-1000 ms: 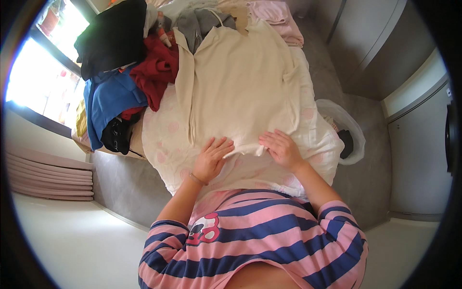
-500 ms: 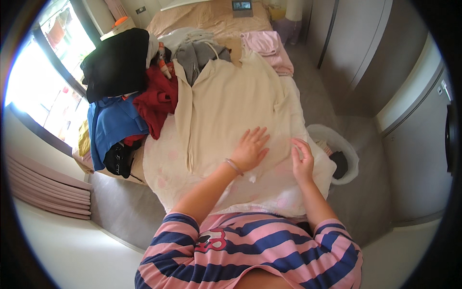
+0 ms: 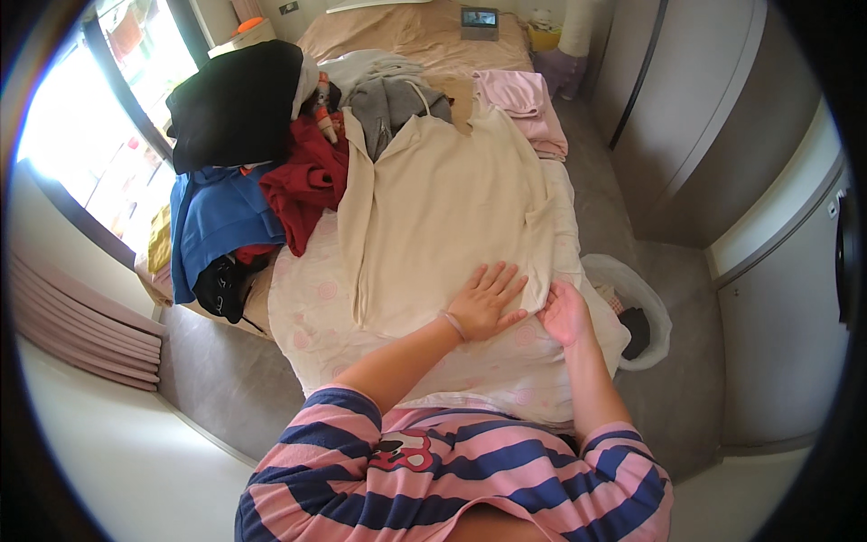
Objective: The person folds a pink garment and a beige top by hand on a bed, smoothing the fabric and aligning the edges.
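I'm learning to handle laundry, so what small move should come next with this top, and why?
Probably the right hand should ease the near right corner of the top straight: it is already at that corner, creases run along that side, and the left hand lies spread on the fabric, well placed to steady it.

Bright daylight from ten o'clock, window (image 3: 77, 131) glaring white, pale sheen on floor (image 3: 217, 384) at eight o'clock, bowed edges, black corners

Partly hidden: the cream long-sleeved fabric top (image 3: 442, 208)
The bare left hand (image 3: 488, 303) covers part of its near edge; beyond it, the picture on the small grey tablet (image 3: 480, 23) is too tiny to tell.
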`<state>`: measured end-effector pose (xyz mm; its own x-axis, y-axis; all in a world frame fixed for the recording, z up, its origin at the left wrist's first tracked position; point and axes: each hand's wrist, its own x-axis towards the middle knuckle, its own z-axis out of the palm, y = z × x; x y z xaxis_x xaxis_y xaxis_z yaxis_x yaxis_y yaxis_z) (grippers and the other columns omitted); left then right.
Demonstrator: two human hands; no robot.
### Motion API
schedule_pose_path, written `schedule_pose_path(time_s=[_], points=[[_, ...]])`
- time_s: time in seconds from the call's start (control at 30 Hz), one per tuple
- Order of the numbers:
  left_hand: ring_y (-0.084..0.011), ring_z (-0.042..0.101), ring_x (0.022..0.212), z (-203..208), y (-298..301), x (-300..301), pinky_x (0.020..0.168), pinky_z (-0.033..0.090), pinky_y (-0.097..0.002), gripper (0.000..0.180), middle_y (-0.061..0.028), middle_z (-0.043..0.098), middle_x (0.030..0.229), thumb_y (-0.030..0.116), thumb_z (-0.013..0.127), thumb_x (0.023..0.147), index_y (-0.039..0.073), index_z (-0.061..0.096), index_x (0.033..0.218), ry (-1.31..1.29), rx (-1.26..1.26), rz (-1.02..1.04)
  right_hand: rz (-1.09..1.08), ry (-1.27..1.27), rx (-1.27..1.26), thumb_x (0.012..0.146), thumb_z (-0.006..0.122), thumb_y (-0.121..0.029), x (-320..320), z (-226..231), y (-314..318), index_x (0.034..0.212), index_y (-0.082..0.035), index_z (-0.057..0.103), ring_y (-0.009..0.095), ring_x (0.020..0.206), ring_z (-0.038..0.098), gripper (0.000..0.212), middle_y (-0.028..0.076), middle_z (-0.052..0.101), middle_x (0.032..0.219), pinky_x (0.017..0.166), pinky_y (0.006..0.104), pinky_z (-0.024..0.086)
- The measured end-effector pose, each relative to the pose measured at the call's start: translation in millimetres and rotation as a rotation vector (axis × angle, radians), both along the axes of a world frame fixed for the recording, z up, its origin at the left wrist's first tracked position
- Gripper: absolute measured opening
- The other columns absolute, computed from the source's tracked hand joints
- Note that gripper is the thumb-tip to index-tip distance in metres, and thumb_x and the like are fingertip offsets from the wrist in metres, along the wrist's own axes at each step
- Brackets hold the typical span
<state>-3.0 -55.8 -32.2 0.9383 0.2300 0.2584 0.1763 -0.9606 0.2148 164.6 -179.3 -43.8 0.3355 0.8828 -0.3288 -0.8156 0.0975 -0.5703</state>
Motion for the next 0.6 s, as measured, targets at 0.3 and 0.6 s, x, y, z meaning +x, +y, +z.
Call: schedule_pose_path(time_s=[0.3, 0.6], points=[[-0.0335, 0.025, 0.139, -1.7, 1.1, -2.4, 0.114, 0.016, -0.0477, 0.078, -0.0184, 0.03, 0.148, 0.062, 0.038, 0.09, 0.007, 0.03, 0.145, -0.033, -0.003, -0.066, -0.06, 0.142, 0.053, 0.092, 0.052, -0.027, 21.9, 8.7, 41.0, 0.116, 0.0, 0.057, 0.024, 0.108, 0.057, 0.037, 0.01, 0.062, 0.114, 0.097, 0.0381, 0.043], [-0.0336, 0.022, 0.14, -4.5, -0.4, -1.8, 0.114, 0.013, -0.0492, 0.075, -0.0172, 0.027, 0.15, 0.063, 0.037, 0.09, 0.013, 0.03, 0.146, -0.013, 0.01, -0.079, -0.011, 0.103, 0.023, 0.09, 0.057, -0.029, 42.9, -5.4, 62.1, 0.118, 0.0, 0.056, 0.028, 0.106, 0.059, 0.04, 0.013, 0.062, 0.115, 0.093, 0.0418, 0.047]])
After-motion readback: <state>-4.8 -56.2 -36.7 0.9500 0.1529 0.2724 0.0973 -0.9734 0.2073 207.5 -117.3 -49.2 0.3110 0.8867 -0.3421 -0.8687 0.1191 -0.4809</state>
